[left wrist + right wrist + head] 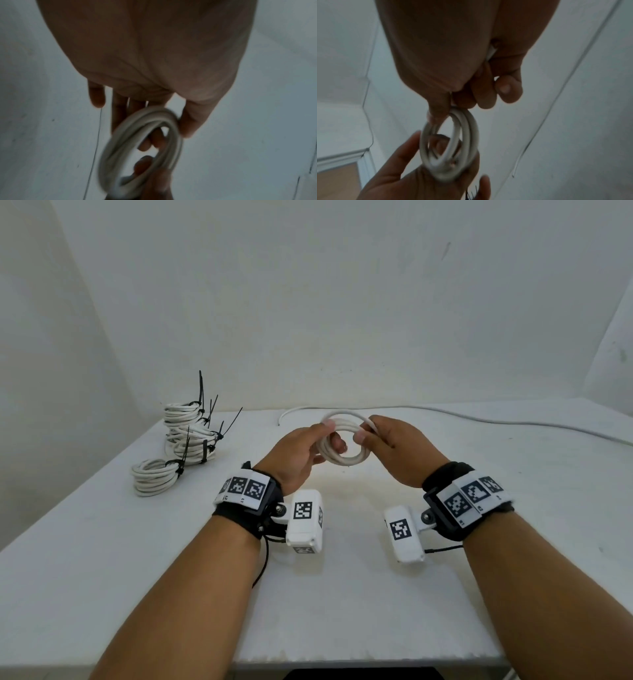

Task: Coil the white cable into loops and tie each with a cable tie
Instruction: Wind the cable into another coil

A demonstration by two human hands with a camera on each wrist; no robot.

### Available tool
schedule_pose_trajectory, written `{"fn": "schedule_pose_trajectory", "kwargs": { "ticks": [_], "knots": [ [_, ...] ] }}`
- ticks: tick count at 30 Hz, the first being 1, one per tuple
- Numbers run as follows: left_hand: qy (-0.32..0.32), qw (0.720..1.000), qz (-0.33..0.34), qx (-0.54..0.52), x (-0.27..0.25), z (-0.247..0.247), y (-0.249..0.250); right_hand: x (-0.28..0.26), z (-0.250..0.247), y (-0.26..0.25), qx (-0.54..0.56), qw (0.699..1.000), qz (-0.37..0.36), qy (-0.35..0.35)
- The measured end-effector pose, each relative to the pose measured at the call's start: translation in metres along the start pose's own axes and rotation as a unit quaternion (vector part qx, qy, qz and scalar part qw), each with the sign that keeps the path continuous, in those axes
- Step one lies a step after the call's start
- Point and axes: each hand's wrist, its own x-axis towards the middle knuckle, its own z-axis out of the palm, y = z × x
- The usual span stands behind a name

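Both hands hold a small coil of white cable (344, 458) in the air above the middle of the white table (342, 594). My left hand (305, 453) grips the coil's left side, thumb on top and fingers through the ring. My right hand (394, 446) pinches the right side, with a cable end tucked in its palm. The left wrist view shows the coil (145, 148) between thumb and fingers. In the right wrist view the coil (452, 146) hangs from my right fingers, with the left hand (412, 180) cupping it from below.
Several finished coils with black cable ties (190, 433) are stacked at the table's back left, one more coil (156, 475) in front of them. A loose white cable (479, 417) runs along the table's far edge to the right. Walls close in behind.
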Motion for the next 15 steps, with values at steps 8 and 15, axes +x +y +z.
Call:
{"fn": "schedule_pose_trajectory", "kwargs": {
  "ticks": [8, 15],
  "knots": [
    [-0.016, 0.987, -0.153, 0.035, 0.001, 0.016, 0.0, -0.005, 0.004, -0.009, -0.133, 0.977, -0.001, -0.169],
    [0.105, 0.993, -0.016, -0.052, 0.004, 0.02, 0.011, -0.004, 0.002, -0.014, -0.023, 0.998, -0.022, -0.05]
  ]
}}
